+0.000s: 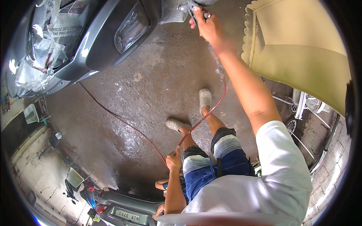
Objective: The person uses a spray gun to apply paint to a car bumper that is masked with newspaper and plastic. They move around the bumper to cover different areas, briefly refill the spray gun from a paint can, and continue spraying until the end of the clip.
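Wet, stained concrete (151,90) makes up the garage floor, seen from above past striped shorts and grey clogs. Nearest, the left hand (174,160) is closed around a red air hose (205,116) at hip level, so that the line is held clear of the legs; the hose trails on across the floor toward the masked car. Farther out, the right hand (208,26) is wrapped around the grip of a spray gun (190,7), raised at arm's length beside the grey car (109,41). Newspaper masking (49,45) is already taped over the car's front, so preparation appears finished. How much spraying remains cannot be judged.
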`<state>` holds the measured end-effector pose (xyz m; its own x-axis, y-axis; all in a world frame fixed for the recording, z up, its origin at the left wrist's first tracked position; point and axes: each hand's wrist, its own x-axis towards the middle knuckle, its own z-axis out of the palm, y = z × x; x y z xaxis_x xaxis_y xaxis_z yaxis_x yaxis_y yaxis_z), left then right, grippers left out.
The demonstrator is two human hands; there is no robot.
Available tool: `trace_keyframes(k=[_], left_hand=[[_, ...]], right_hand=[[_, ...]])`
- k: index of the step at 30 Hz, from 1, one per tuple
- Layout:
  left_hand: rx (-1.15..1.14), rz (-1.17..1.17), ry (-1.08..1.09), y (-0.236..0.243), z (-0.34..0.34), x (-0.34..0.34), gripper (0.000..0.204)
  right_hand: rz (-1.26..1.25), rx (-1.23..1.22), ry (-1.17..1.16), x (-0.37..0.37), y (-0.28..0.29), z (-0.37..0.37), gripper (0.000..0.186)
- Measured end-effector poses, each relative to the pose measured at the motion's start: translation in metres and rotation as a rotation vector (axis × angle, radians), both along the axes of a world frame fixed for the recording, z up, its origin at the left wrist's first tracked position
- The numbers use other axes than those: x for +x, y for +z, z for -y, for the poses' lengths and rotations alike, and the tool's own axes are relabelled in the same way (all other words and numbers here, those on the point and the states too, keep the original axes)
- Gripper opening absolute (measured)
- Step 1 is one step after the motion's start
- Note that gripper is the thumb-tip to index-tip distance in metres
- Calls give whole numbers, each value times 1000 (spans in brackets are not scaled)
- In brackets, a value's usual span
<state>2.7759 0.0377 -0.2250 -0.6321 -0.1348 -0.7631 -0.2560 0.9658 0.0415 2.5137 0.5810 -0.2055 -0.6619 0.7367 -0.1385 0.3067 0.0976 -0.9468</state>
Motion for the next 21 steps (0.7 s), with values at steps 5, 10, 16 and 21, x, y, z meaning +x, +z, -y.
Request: trace_keyframes(k=[5, 10, 16, 21], left_hand=[[14, -23, -11, 7, -9, -4, 80], [1, 12, -82, 19, -13, -7, 78], [34, 29, -92, 26, -27, -1, 75], [29, -39, -129, 28, -35, -1, 73]], right_hand=[[-20, -7, 37, 11, 18, 5, 57], [-50, -104, 297, 46, 45, 35, 52], [-49, -141, 295, 25, 66, 4, 56], [-82, 102, 14, -14, 76, -38, 56]])
